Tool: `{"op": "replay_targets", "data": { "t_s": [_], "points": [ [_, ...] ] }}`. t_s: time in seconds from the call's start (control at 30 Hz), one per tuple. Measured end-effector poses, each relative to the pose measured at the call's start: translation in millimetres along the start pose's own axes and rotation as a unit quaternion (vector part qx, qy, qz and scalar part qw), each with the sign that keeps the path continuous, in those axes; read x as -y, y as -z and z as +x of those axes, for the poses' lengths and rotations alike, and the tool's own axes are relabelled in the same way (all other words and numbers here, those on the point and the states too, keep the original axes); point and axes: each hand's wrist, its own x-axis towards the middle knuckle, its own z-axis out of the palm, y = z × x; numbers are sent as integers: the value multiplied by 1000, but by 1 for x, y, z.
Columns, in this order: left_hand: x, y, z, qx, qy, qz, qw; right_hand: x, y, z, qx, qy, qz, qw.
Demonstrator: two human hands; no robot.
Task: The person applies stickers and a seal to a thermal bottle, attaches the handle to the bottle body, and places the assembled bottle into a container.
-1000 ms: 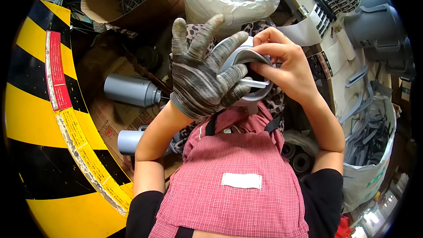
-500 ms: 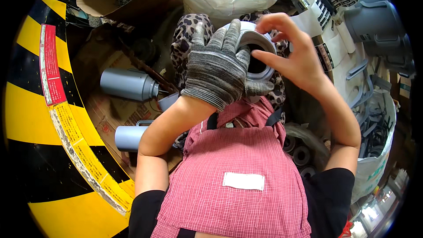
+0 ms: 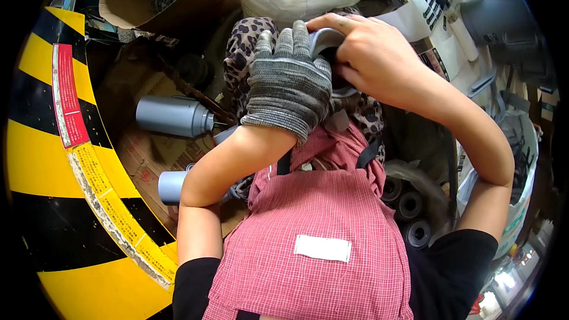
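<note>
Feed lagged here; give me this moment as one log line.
left hand: gloved, on grey ring | right hand: bare, grips ring | grey tubes on the left

floor: flattened brown cardboard | on it: grey tube lying on its side, a second grey tube nearer, partly hidden by the forearm | upper left: open cardboard box | right: black rollers in a row, white sack of grey parts

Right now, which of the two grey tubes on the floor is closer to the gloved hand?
The upper tube, darker grey, lying left of the gloved left hand. The paler tube lies lower, by the elbow.
</note>
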Motion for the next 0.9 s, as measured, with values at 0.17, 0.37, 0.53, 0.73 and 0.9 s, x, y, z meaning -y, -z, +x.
{"op": "replay_targets", "data": {
  "t_s": [0.17, 0.37, 0.53, 0.73, 0.9],
  "points": [
    [8, 11, 7, -9, -28, -177, 984, -33, 7, -13, -70, 120, 86, 987],
    [-3, 30, 4, -110, 0, -440, 891, -25, 14, -42, -112, 105, 221, 963],
    [46, 85, -17, -261, 138, -507, 810, -101, 30, -92, -393, -29, 291, 872],
    [127, 51, 50, -65, 223, -650, 724, -251, 12, -157, -432, -172, -121, 877],
    [114, -17, 83, 53, 221, -637, 737, -227, -31, -213, -443, -264, -129, 847]
  ]
}}
